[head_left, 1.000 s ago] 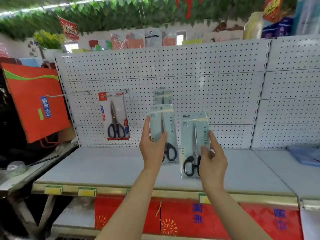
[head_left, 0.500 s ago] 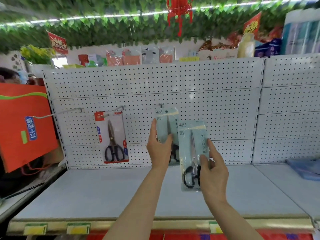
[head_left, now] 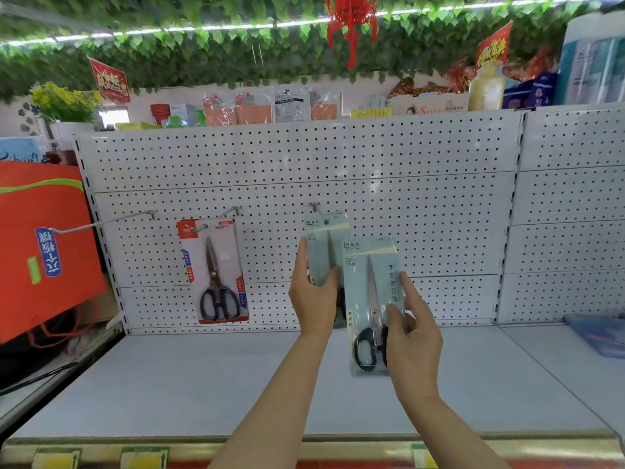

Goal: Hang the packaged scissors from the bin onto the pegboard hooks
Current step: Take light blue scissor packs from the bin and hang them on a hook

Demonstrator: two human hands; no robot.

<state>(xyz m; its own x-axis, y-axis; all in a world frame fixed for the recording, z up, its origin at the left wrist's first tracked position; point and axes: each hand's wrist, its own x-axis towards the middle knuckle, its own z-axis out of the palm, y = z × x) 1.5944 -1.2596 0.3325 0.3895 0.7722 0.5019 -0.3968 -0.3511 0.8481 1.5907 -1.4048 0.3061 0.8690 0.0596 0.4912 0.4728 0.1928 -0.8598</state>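
Observation:
My left hand (head_left: 313, 297) grips a pale blue scissors pack (head_left: 325, 247) by its lower part and holds its top just under a short hook (head_left: 314, 207) on the white pegboard (head_left: 389, 198). Whether the pack hangs on the hook I cannot tell. My right hand (head_left: 411, 328) holds a second pale blue pack of black-handled scissors (head_left: 370, 299) in front of the board, lower and to the right. A red-carded pack of scissors (head_left: 213, 270) hangs on another hook to the left.
A long bare hook (head_left: 105, 224) sticks out at the left, beside a red paper bag (head_left: 40, 248). A grey shelf (head_left: 203, 384) runs below the pegboard. A blue bin (head_left: 598, 333) sits at the far right on the shelf.
Both hands have risen toward the pegboard. The left hand's pack has moved up to the middle hook, and the right hand's pack has followed alongside it.

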